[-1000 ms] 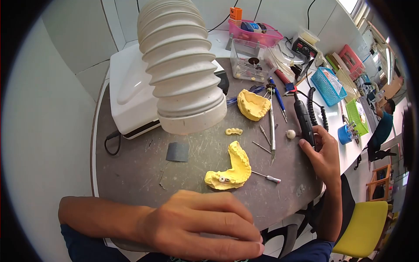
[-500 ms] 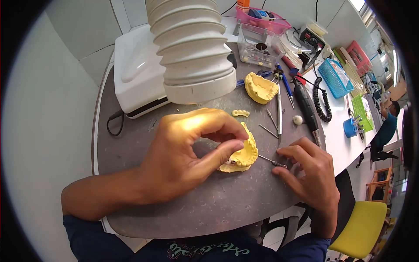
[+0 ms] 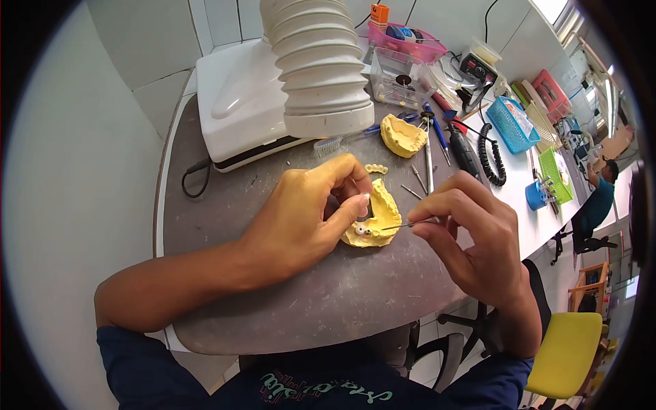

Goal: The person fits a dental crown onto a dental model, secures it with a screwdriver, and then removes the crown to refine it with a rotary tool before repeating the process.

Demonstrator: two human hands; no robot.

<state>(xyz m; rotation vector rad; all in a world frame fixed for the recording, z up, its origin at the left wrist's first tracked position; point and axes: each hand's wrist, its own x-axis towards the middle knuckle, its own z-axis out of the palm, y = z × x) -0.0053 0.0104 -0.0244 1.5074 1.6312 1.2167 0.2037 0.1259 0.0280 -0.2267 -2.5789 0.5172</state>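
A yellow dental cast (image 3: 385, 212) lies on the grey work surface, with small metallic and white fittings at its near left part. My left hand (image 3: 314, 201) is beside the cast, thumb and index finger pinched on a tiny whitish piece (image 3: 366, 197). On the right, my right hand (image 3: 471, 236) pinches a thin metal tool (image 3: 412, 224), whose tip reaches over the near part of the cast. A short row of cream tooth crowns (image 3: 376, 169) lies just behind the cast.
A second cast (image 3: 403, 135) stands farther back, near a handpiece (image 3: 465, 152) and thin tools. A ribbed white hose (image 3: 318, 68) hangs in front of a white machine (image 3: 239, 102). Baskets line the right side; another person (image 3: 596, 198) is at far right.
My right hand has picked up the thin metal tool from the table and brought it to the cast. My left hand stays pinched beside the cast. The camera view has shifted slightly.
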